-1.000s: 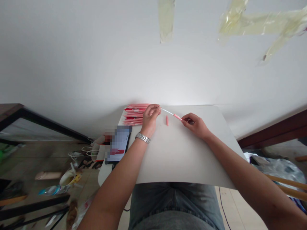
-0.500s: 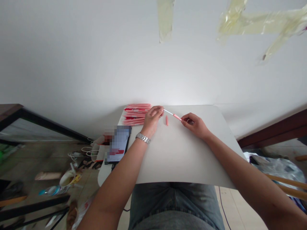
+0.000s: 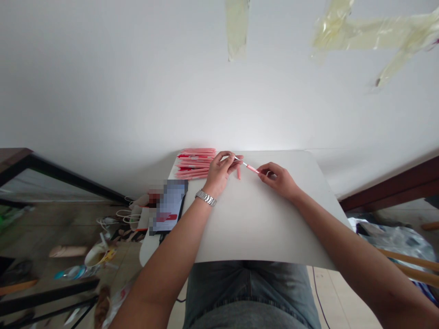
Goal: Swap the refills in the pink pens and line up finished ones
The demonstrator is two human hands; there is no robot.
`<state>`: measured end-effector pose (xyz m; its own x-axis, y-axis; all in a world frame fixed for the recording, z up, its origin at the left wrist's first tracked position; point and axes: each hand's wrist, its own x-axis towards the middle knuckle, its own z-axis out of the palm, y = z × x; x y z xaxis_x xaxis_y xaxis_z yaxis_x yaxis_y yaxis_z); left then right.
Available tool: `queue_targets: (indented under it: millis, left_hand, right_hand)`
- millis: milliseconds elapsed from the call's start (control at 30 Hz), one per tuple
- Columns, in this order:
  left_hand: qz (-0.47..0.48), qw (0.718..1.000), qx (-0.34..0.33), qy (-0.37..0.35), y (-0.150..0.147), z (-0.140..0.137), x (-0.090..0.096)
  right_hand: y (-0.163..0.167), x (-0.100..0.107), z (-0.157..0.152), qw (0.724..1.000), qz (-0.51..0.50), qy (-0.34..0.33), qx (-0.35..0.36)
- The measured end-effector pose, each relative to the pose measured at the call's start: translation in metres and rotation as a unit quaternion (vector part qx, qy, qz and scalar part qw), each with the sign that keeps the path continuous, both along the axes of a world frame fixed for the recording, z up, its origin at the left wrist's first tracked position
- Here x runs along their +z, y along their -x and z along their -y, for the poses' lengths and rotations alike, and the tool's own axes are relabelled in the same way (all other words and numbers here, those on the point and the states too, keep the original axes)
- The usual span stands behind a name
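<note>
A slim pen [image 3: 253, 169], with a pink lower part and a thin white shaft, stretches between my two hands above the table. My left hand [image 3: 219, 170], wearing a metal watch, pinches its white end, with some fingers extended beyond. At the pink end, my right hand [image 3: 279, 179] grips the tip between thumb and fingers. A short pink cap-like piece [image 3: 239, 172] lies on the white table [image 3: 254, 219] just below the shaft, partly covered by my left fingers. Bundles of pink pens [image 3: 195, 163] in clear wrapping lie left of my left hand.
A phone or tablet [image 3: 171, 205], partly pixelated, lies at the table's left edge. A white wall [image 3: 192, 91] rises behind the table. On the floor at left are a bottle [image 3: 73, 273], a cup [image 3: 96, 255] and cables. Plastic bags [image 3: 398, 240] are at right.
My left hand has shifted slightly right along the white shaft, its fingers now spread out toward the pink part. My right hand has barely moved.
</note>
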<state>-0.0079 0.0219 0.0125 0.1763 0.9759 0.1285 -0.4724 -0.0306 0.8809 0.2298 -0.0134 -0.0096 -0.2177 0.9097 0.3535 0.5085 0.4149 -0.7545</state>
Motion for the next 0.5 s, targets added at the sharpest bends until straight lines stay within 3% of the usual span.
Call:
queue_targets:
  millis: [300, 500]
  left_hand:
    - [0.066, 0.986, 0.151, -0.008, 0.007, -0.012, -0.004]
    - [0.034, 0.988, 0.150, -0.007, 0.006, -0.013, -0.007]
  right_hand:
    - [-0.002, 0.000, 0.000, 0.999, -0.014, 0.026, -0.037]
    - [-0.006, -0.003, -0.005, 0.986, -0.150, 0.063, -0.041]
